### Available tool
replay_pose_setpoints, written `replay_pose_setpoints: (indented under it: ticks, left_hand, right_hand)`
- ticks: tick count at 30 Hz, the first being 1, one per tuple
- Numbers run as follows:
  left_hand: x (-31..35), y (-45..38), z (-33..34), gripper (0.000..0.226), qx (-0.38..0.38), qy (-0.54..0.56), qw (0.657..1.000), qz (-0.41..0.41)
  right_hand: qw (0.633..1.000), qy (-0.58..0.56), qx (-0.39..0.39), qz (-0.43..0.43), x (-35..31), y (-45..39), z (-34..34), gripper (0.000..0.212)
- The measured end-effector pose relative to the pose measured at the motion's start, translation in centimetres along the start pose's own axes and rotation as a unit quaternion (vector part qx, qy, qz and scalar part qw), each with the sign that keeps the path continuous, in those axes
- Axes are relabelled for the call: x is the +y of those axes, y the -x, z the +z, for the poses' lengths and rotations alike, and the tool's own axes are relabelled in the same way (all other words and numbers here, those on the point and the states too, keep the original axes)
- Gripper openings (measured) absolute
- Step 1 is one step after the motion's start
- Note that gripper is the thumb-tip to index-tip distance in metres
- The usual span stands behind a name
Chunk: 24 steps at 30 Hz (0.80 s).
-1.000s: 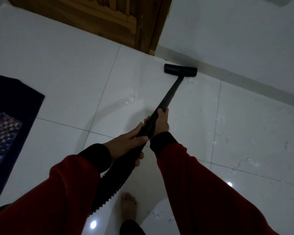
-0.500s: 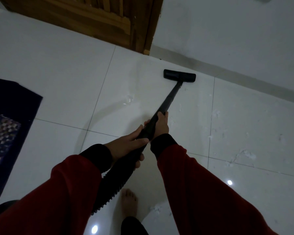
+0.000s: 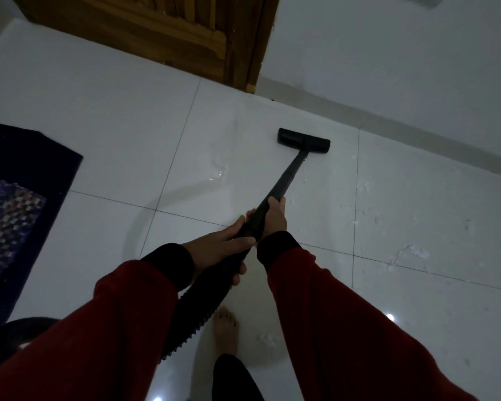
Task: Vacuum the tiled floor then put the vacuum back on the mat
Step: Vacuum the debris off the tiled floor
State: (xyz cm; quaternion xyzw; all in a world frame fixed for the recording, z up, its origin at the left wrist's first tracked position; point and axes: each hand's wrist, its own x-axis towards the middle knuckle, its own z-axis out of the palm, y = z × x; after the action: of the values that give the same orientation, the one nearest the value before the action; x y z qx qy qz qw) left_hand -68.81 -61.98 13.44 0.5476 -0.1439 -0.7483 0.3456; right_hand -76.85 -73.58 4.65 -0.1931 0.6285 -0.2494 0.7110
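Observation:
Both hands hold a black vacuum wand [image 3: 286,178] that slants up and right across the white tiled floor [image 3: 128,117]. My right hand [image 3: 274,217] grips the wand higher up; my left hand [image 3: 219,251] grips lower, where the ribbed hose [image 3: 203,308] begins. The flat floor head [image 3: 303,140] rests on a tile a short way from the wall skirting. White crumbs [image 3: 411,251] lie scattered on the tiles to the right. A dark blue mat [image 3: 21,204] with a patterned centre lies at the left edge. A dark rounded shape [image 3: 15,340], perhaps the vacuum body, shows at bottom left.
A wooden door [image 3: 156,33] and its frame stand at the top, beside a white wall [image 3: 388,53] with a grey skirting. My bare foot [image 3: 225,331] stands on the tile below my hands. More crumbs [image 3: 268,340] lie next to the foot.
The floor head has been drawn back from the skirting toward me across the tile. Both hands keep the same grip on the wand.

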Motion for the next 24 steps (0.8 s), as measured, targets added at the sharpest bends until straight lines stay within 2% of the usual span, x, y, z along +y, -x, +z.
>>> replay_pose_setpoints:
  ticks: [7, 13, 18, 24]
  left_hand:
    - [-2.6, 2.8, 0.3, 0.059, -0.011, -0.01, 1.0, 0.001]
    - [-5.9, 6.8, 0.2, 0.043, -0.013, -0.003, 1.0, 0.004]
    - [-9.1, 9.5, 0.5, 0.058, 0.005, -0.001, 1.0, 0.007]
    - [-12.4, 12.0, 1.3, 0.06, 0.013, 0.008, 1.0, 0.005]
  right_hand:
    - [1.0, 0.006, -0.008, 0.001, 2.9, 2.7, -1.0, 0.048]
    - [1.0, 0.011, -0.017, 0.008, 6.4, 6.0, -1.2, 0.049]
    - [0.999, 0.001, -0.02, 0.028, 9.4, 8.7, -2.2, 0.052]
    - [0.999, 0.001, -0.025, 0.041, 12.2, 11.5, -3.6, 0.054]
